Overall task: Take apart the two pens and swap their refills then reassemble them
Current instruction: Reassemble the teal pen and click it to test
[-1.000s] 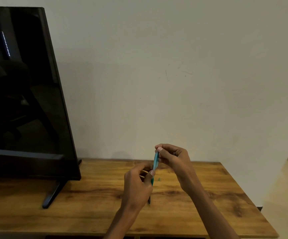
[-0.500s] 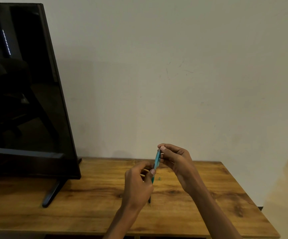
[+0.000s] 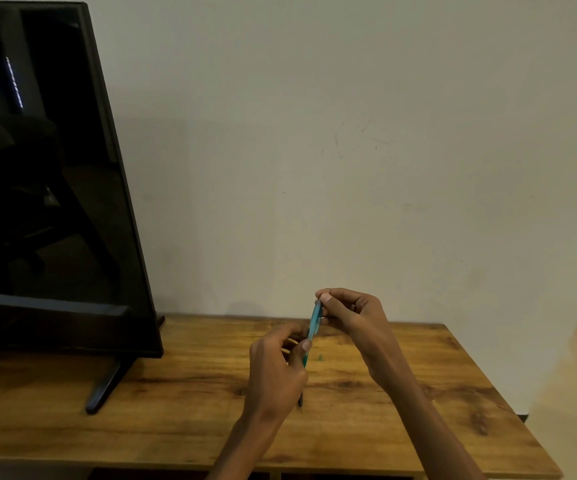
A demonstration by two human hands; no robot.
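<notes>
While both hands hold it above the table, the step reads as follows.

Pen: a teal pen stands nearly upright in the air over the middle of the table, its dark tip pointing down.

Right grip: the right hand pinches the pen's top end between thumb and forefinger.

Left grip: the left hand is clenched round the lower barrel, thumb pressed on it.

Step in hand: probably twisting the two halves against each other (whether to open or to close, I cannot tell).

Doing it well: keep the lower half steady, turn only the top, and stay in line with the barrel so the thread does not bind; work low over the table in case a spring drops.

Small parts: a green speck lies on the table just beyond the hands; too small to name.

Second pen: not clearly seen.

Containers: none in view; a dark screen stands on the left.
</notes>
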